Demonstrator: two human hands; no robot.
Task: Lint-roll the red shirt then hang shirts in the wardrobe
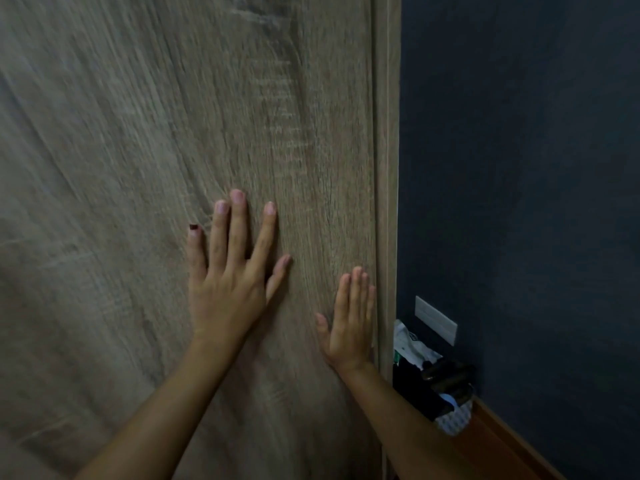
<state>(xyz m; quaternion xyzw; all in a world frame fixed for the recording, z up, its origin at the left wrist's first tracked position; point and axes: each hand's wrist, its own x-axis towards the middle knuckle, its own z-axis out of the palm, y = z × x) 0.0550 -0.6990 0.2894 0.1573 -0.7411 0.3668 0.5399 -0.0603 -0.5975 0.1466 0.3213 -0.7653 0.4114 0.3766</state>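
Note:
A grey-brown wood-grain wardrobe door fills most of the view. My left hand lies flat on it with fingers spread. My right hand also presses flat against the door, lower and close to its right edge, fingers together. Neither hand holds anything. The door meets the wardrobe's frame strip on the right. No shirts, hangers or lint roller are in view.
A dark blue wall stands right of the wardrobe, with a white wall plate low on it. Below that a pile of dark and white items sits in the corner on a wooden floor.

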